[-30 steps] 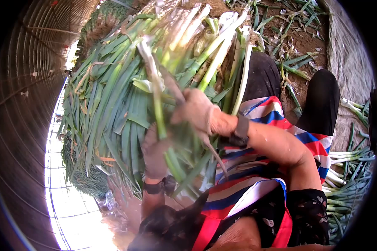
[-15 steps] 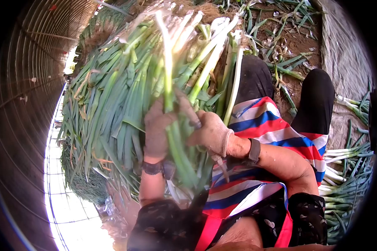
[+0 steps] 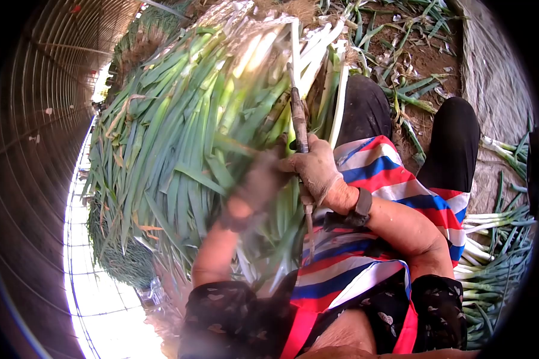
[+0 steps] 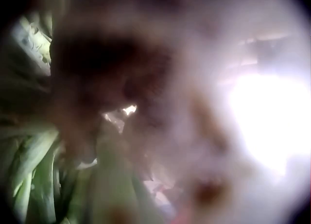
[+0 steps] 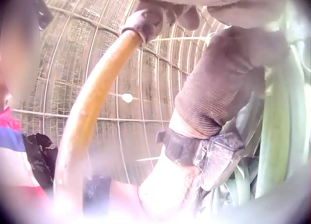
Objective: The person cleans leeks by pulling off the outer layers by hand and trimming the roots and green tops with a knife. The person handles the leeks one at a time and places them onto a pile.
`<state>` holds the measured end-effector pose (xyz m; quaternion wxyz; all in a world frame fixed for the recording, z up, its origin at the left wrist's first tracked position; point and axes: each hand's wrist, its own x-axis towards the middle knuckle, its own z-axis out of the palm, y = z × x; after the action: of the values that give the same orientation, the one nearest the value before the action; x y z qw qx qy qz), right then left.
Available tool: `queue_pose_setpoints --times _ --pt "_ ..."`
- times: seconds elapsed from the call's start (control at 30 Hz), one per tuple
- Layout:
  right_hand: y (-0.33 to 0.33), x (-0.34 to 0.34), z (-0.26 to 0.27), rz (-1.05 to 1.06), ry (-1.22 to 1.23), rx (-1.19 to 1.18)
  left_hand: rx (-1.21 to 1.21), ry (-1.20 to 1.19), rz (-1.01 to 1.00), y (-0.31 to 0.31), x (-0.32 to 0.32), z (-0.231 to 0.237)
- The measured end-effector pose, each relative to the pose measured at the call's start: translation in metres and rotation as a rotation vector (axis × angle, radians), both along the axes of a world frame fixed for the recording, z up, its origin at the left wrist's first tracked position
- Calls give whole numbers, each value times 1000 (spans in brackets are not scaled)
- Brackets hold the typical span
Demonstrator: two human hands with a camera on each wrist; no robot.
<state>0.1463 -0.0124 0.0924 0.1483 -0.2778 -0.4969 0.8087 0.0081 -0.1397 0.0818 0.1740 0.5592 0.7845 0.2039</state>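
Note:
In the head view, my gloved right hand (image 3: 316, 170) grips a wand-like tool (image 3: 299, 116) with a dark, banded shaft and a thin tip pointing away from me. A yellowish curved tube (image 5: 97, 95) hangs from the tool's lower end in the right wrist view. My gloved left hand (image 3: 259, 179), motion-blurred, is close beside the right, its fingers curled at a green onion (image 3: 294, 39). That onion's white stem lies behind the tool's tip; its middle is hidden by tool and hands. The left wrist view is mostly blurred, with green leaves (image 4: 114, 185) below.
A large heap of green onions (image 3: 161, 143) fills the area ahead and left, roots facing away. More onions (image 3: 491, 269) lie at the right on a grey sheet (image 3: 500, 78). Leaf scraps cover the soil (image 3: 428, 66). A ribbed, meshed tunnel wall (image 3: 36, 149) rises at left.
My left hand and the onion have shifted to the right, toward the right hand. The tool has swung from slanting left to nearly straight ahead, alongside the onion's stem.

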Motion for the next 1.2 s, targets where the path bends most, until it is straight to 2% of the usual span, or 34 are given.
queue_pose_setpoints --times 0.07,0.13,0.2,0.27,0.3,0.37,0.4,0.47,0.5,0.57,0.63,0.67,0.7,0.77,0.8,0.87,0.9,1.0,1.13,1.2 --pt "-6 -8 -3 -2 -12 23 95 270 -164 -1 -16 17" --pt "-16 -10 2 48 -26 36 344 870 -455 3 -34 62" --pt "-29 -11 4 118 -17 97 253 800 -26 -4 -66 75" --pt "-49 -27 -11 261 -55 301 135 862 243 -1 -95 94" --pt "-57 -34 -17 319 -55 256 5 847 261 -1 -115 100" --pt "-44 -30 33 468 -103 366 -253 809 293 -3 -158 100" --pt "-38 -28 50 540 -128 420 -174 791 236 -1 -174 96" --pt "-58 -47 12 320 -20 688 -19 748 120 2 -195 88" --pt "-56 -52 15 300 -66 470 -120 704 163 9 -192 93" --pt "-49 -56 29 320 -131 274 -320 614 244 28 -180 109" --pt "-42 -50 48 413 -171 317 -338 328 297 32 -187 113" --pt "-40 -45 40 443 -54 351 -344 187 323 32 -190 116" --pt "-36 -37 29 469 64 385 -309 196 349 35 -184 119" --pt "-37 -41 20 464 11 290 -245 211 390 42 -170 120" --pt "-42 -52 27 438 -158 160 -218 287 372 43 -168 115" --pt "-43 -50 31 402 -213 41 -164 439 341 40 -162 101" --pt "-40 -36 33 392 -99 55 -218 351 393 50 -117 118" --pt "-41 -11 47 326 94 146 -78 601 397 41 -110 86" --pt "-43 -19 35 332 25 46 -11 647 360 37 -112 75" --pt "-47 -21 23 328 81 12 25 652 261 36 -115 69"
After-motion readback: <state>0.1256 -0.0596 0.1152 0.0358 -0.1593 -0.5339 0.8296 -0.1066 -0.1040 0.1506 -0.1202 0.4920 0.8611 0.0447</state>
